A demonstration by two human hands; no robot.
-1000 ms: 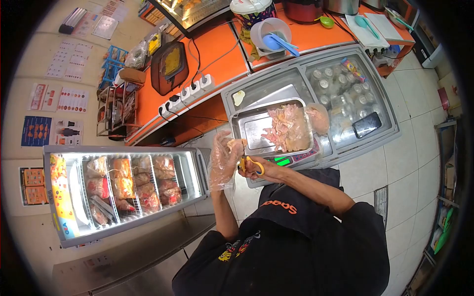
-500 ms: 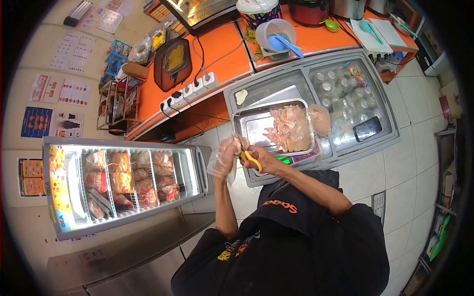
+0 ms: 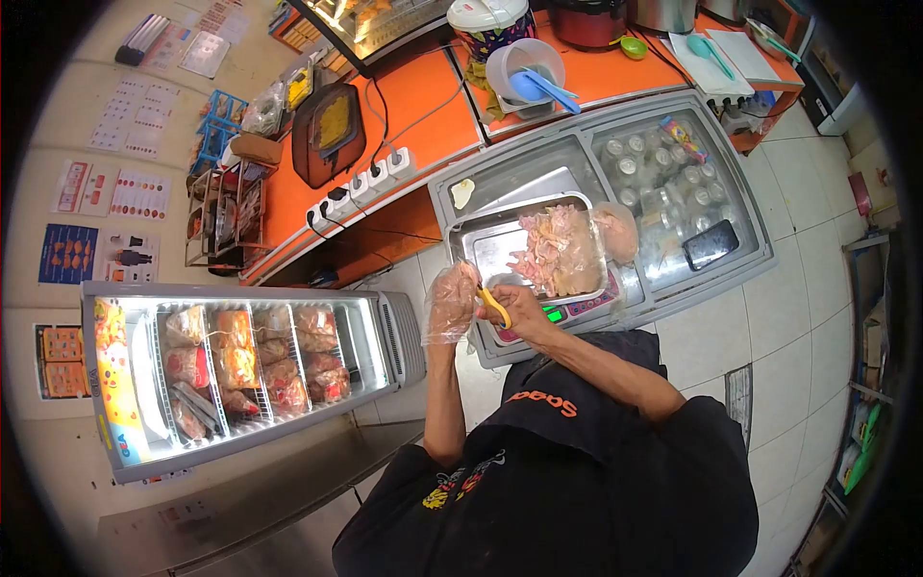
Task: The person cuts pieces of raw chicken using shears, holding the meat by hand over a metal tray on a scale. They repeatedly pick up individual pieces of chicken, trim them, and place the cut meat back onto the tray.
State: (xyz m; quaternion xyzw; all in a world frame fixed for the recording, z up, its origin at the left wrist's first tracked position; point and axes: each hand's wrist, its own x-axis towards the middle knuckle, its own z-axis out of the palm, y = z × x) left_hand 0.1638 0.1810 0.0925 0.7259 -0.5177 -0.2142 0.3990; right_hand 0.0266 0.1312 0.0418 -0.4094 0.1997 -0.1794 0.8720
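Note:
My left hand, in a clear plastic glove, is closed at the near left corner of a metal tray. Its fingers pinch a small pinkish piece of meat. Bare, my right hand is closed round the handles of yellow scissors, whose blades point at that piece. Cut raw meat is heaped on the right side of the tray. A scale with a lit green display shows under the tray's near edge. Beside the tray's right rim lies a bag of pale meat.
The tray rests on a glass-topped chest freezer holding cans, with a phone on its lid. Behind runs an orange counter with a power strip and a tub. At left stands a lit display fridge.
My gloved left hand has turned, with its glove now more spread out beside the tray corner. The scissors have stayed close to it in my right hand. The view has shifted slightly.

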